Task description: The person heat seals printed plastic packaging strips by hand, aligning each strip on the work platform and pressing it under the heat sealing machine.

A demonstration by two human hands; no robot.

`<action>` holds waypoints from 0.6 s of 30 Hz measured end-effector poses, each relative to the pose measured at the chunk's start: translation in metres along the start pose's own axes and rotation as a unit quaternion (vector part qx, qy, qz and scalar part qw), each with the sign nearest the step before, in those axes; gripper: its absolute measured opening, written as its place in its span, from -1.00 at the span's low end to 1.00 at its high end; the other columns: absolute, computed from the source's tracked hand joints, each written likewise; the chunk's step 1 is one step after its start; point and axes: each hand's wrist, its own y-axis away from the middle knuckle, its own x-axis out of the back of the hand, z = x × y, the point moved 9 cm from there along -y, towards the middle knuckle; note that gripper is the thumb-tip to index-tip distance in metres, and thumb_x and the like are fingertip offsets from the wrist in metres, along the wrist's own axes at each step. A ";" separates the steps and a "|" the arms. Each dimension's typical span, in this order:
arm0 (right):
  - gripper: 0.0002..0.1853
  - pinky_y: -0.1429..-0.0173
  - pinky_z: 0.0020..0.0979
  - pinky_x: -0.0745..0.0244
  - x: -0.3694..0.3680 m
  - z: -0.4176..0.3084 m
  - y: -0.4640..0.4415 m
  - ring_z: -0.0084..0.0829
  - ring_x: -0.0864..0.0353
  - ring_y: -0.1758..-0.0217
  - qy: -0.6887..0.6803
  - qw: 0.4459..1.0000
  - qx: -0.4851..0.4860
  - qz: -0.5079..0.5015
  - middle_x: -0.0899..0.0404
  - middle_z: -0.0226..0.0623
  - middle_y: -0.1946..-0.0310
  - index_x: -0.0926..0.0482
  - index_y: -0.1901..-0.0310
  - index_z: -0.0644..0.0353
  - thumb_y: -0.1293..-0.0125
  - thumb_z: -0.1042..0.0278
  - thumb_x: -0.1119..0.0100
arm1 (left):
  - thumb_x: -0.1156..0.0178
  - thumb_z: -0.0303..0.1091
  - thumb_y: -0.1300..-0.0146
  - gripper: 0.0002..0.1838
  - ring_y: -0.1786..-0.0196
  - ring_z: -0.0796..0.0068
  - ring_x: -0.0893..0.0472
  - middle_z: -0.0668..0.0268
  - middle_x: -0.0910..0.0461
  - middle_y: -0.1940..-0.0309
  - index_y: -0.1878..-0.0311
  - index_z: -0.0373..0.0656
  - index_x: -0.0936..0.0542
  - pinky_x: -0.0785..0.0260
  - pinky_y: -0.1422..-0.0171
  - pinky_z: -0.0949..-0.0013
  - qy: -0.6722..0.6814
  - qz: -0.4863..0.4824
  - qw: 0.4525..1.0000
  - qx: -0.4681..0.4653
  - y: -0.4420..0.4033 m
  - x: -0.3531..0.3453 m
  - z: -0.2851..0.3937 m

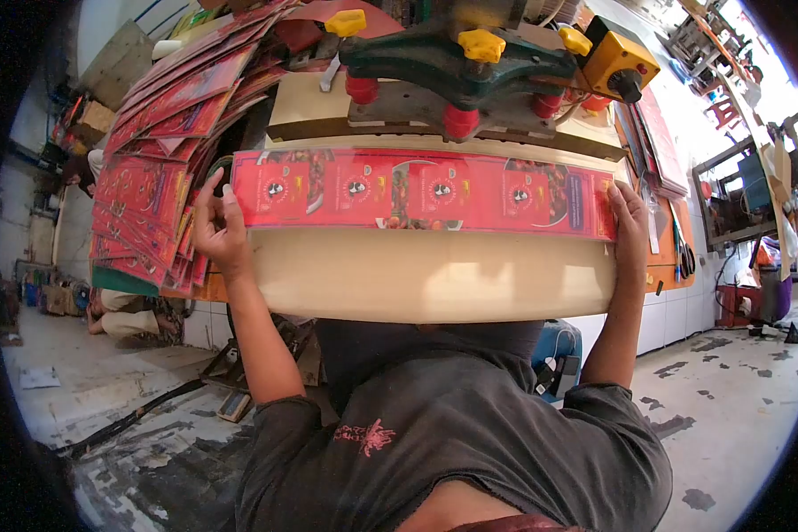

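Note:
A long red printed sheet [426, 191] with round logos and food pictures lies across a pale board [434, 275], just in front of a machine. At the sheet's left end is my left hand [223, 229], its fingers apart and bent, with fingertips at the edge. My right hand [629, 222] is at the right end, fingers closed on the sheet's edge. Behind the sheet stands the dark green press frame [470, 71] with yellow knobs and red feet over a metal plate.
Many red printed sheets [155, 204] are heaped at the left. A yellow control box [625, 60] with a black knob sits at the upper right. More sheets [656, 146] and black-handled scissors [685, 257] are at the right. Part of another person [129, 315] shows at far left.

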 end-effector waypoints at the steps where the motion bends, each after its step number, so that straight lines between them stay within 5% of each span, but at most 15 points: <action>1: -0.66 0.11 -0.61 -0.46 -0.001 0.007 0.000 -0.73 -0.55 0.24 0.019 0.998 -0.025 -0.045 -0.66 -0.46 0.24 -0.58 -0.12 0.32 -0.54 0.20 -0.17 | -0.22 -0.49 -0.43 -0.72 0.48 0.79 -0.11 0.63 -0.23 0.55 -0.15 -0.22 -0.70 0.06 0.41 0.53 0.009 0.006 1.000 -0.003 0.000 0.001 -0.001; 4: -0.75 0.16 -0.59 -0.49 0.003 0.008 0.000 -0.69 -0.59 0.23 -0.005 0.999 0.001 -0.053 -0.68 -0.37 0.22 -0.61 0.09 0.29 -0.54 0.22 -0.19 | -0.23 -0.49 -0.44 -0.70 0.48 0.79 -0.12 0.63 -0.25 0.53 -0.19 -0.26 -0.67 0.03 0.40 0.56 0.011 0.030 0.999 0.004 -0.001 0.005 -0.002; 18: -0.83 0.21 -0.61 -0.28 0.015 0.001 0.001 -0.76 -0.41 0.28 -0.054 0.996 0.075 -0.008 -0.55 -0.55 0.34 -0.63 0.20 0.21 -0.51 0.30 -0.22 | -0.16 -0.38 -0.54 -0.66 0.46 0.81 -0.26 0.56 -0.45 0.48 -0.29 -0.30 -0.57 -0.09 0.33 0.63 0.040 0.020 0.998 0.049 -0.007 0.003 -0.012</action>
